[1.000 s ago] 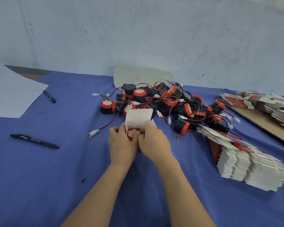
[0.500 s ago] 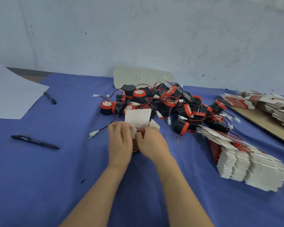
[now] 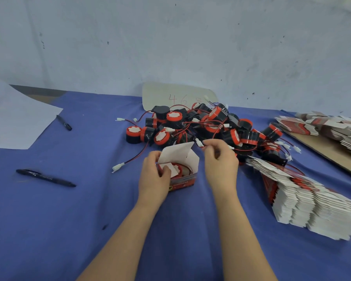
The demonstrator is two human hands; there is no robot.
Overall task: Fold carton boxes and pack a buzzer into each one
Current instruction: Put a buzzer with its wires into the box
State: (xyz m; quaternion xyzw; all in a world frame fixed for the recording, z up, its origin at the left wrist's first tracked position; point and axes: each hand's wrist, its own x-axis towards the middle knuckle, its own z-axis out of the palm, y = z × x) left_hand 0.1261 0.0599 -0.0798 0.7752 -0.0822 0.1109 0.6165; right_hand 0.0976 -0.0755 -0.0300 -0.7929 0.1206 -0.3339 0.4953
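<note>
One cloth: a blue fabric table cover (image 3: pixel 49 230) lies under everything.
One sheet: a white paper sheet (image 3: pixel 14 118) sits at 10 o'clock from the open box, well apart from it.
Two carton stocks: a fanned stack of flat white-and-red cartons (image 3: pixel 312 203) lies at 4 o'clock of the box. A looser pile of flat cartons (image 3: pixel 332 128) lies at 2 o'clock on a brown cardboard board (image 3: pixel 320 153).
One heap: black cylindrical buzzers with red rims (image 3: pixel 211 126) are piled from 12 to 2 o'clock, just behind the box. They number well over a dozen and are too tangled for an exact count.
One card: a cream rounded card with red numerals (image 3: pixel 170 94) stands at 12 o'clock, against the wall.
Two hands: they are apart. The left hand (image 3: pixel 153 177) grips the box's left wall, thumb inside on a white flap. The right hand (image 3: pixel 221 161), at 2 o'clock, pinches a thin lead with a white plug (image 3: pixel 199 142) between thumb and forefinger.
One open box: the red, white-lined carton box (image 3: pixel 182 177) is upright at centre, its lid flap raised.
One packed buzzer: a red-rimmed buzzer (image 3: pixel 179 169) sits inside the box, partly hidden.
Two pens: one black pen (image 3: pixel 45 178) lies at 9 o'clock. A second black pen (image 3: pixel 64 123) lies at 10 o'clock, beside the paper.
One loose plug: a white connector on a red-black wire (image 3: pixel 118 166) lies at 9 o'clock, near the left hand.
</note>
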